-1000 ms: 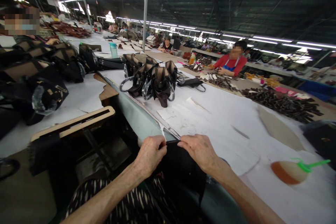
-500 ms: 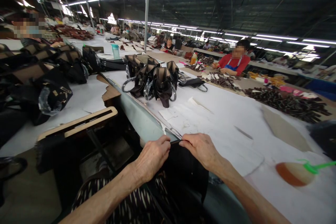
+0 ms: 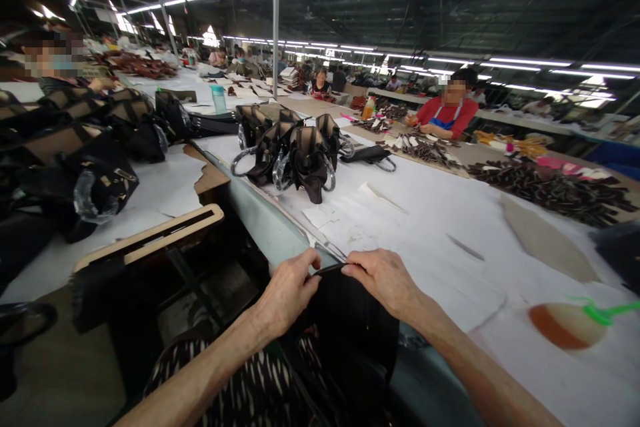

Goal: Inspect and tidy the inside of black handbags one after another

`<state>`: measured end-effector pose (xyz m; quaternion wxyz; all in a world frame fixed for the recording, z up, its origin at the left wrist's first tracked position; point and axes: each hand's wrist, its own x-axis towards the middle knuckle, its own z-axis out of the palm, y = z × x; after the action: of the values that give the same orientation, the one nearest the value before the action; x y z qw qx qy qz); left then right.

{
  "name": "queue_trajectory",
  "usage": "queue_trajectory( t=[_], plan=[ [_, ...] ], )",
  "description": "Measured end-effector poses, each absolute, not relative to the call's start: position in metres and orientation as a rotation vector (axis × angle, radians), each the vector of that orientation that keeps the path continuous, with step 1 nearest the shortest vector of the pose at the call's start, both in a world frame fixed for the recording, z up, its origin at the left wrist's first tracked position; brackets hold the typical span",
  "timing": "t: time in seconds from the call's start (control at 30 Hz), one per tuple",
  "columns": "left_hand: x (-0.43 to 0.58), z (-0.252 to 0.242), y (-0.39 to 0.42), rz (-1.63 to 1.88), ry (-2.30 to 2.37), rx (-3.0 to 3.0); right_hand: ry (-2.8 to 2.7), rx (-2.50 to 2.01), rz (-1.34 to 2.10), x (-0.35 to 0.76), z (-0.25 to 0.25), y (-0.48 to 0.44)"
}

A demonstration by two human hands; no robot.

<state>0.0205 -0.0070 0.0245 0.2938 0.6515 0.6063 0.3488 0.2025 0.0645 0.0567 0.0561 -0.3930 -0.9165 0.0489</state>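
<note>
A black handbag (image 3: 357, 320) hangs at the near edge of the table, over my lap, its lower part dark and hard to make out. My left hand (image 3: 293, 287) pinches the bag's top edge between thumb and fingers. Close by on the right, my right hand (image 3: 383, 280) grips the same edge, leaving a short stretch of rim between the two. Just beyond my fingers, thin strips lie along the white-covered table (image 3: 425, 267).
Several black handbags (image 3: 310, 153) stand ahead, with more bags (image 3: 100, 180) piled at left. A squeeze bottle (image 3: 567, 327) with a green nozzle lies at right. A slotted wooden frame (image 3: 173, 233) stands left of my lap. A co-worker in red (image 3: 447, 113) sits across the table.
My left hand has shifted slightly up and left along the bag's edge, widening the gap between my hands a little. My right hand has barely moved.
</note>
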Motion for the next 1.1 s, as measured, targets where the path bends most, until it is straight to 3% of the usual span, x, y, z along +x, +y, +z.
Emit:
queue_trajectory(
  t=[0.73,1.1],
  plan=[
    [0.006,0.042,-0.013,0.807,1.417,1.581,-2.845,-1.144,0.034,0.202,0.063,0.055],
    [-0.001,0.029,-0.001,0.846,1.402,1.386,-2.718,-0.929,-0.572,0.195,0.058,0.031]
  ],
)
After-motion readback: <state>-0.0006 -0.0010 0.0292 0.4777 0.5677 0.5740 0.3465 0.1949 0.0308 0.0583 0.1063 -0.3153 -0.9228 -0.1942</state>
